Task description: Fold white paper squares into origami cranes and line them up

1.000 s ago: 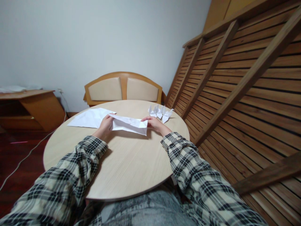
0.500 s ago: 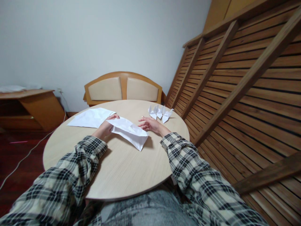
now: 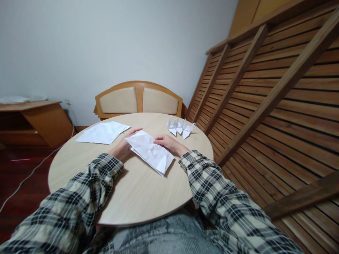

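Observation:
A folded, creased sheet of white paper [image 3: 151, 151] is tilted over the middle of the round table [image 3: 137, 197]. My left hand [image 3: 126, 144] is closed on its left end, with part of the fingers hidden behind the paper. At the paper's upper right edge my right hand [image 3: 166, 141] pinches it, fingertips lying on the surface. Beyond my right hand stand several white folded paper cranes [image 3: 187, 129] in a row. To the left of my left hand lies a stack of creased white paper [image 3: 103, 133].
A wooden headboard with cream panels [image 3: 160, 100] stands behind the table. On the right leans a slatted wooden frame [image 3: 251, 102] close to the table edge. A wooden desk [image 3: 43, 123] is at the far left, and a white cable [image 3: 33, 172] runs across the floor.
My right hand has closed from a loose, spread pose beside the paper onto its edge. The paper has turned so that its broad creased face shows, and it has shifted slightly right.

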Tool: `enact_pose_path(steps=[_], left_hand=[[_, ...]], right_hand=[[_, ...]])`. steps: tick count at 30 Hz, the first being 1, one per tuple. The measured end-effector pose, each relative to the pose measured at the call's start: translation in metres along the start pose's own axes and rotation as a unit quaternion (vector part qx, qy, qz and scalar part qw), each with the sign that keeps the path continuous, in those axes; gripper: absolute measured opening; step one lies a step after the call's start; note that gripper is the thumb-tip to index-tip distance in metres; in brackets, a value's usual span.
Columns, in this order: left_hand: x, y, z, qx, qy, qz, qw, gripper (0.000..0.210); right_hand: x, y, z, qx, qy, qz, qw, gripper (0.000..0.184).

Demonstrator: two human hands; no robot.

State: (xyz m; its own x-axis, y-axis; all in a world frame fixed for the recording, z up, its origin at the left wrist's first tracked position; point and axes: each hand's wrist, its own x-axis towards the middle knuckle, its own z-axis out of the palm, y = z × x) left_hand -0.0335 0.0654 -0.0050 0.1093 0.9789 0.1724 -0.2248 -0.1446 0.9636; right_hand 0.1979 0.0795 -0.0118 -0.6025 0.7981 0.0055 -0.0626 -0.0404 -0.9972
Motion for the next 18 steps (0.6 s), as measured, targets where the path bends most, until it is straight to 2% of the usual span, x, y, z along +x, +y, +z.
enact_pose_path(steps=[2, 4, 7, 9, 12, 14, 18], left_hand=[[0.005, 0.0, -0.001, -0.023, 0.028, -0.021, 0.999, 0.037], [0.006, 0.001, -0.001, -0.054, 0.029, -0.048, 0.997, 0.051], [0.003, 0.002, 0.001, -0.089, -0.021, -0.05, 0.995, 0.066], [-0.001, 0.002, 0.005, -0.094, -0.065, -0.053, 0.992, 0.064], [-0.005, -0.004, 0.016, -0.071, -0.094, -0.08, 0.99, 0.053], [-0.006, -0.009, 0.023, -0.047, -0.078, -0.081, 0.993, 0.045], [-0.008, -0.011, 0.029, 0.0, -0.02, -0.023, 1.0, 0.046]], right_hand=[[0.002, -0.001, -0.001, 0.0, 0.033, -0.029, 0.999, 0.02], [0.004, -0.001, -0.001, -0.005, 0.066, -0.064, 0.996, 0.022], [0.009, -0.001, -0.003, -0.039, 0.118, -0.11, 0.986, 0.025], [0.012, -0.002, -0.004, -0.063, 0.152, -0.133, 0.977, 0.027], [0.016, -0.001, -0.003, -0.088, 0.183, -0.16, 0.966, 0.026], [0.017, -0.001, -0.001, -0.112, 0.193, -0.177, 0.958, 0.025], [0.016, 0.0, 0.007, -0.119, 0.18, -0.18, 0.96, 0.025]])
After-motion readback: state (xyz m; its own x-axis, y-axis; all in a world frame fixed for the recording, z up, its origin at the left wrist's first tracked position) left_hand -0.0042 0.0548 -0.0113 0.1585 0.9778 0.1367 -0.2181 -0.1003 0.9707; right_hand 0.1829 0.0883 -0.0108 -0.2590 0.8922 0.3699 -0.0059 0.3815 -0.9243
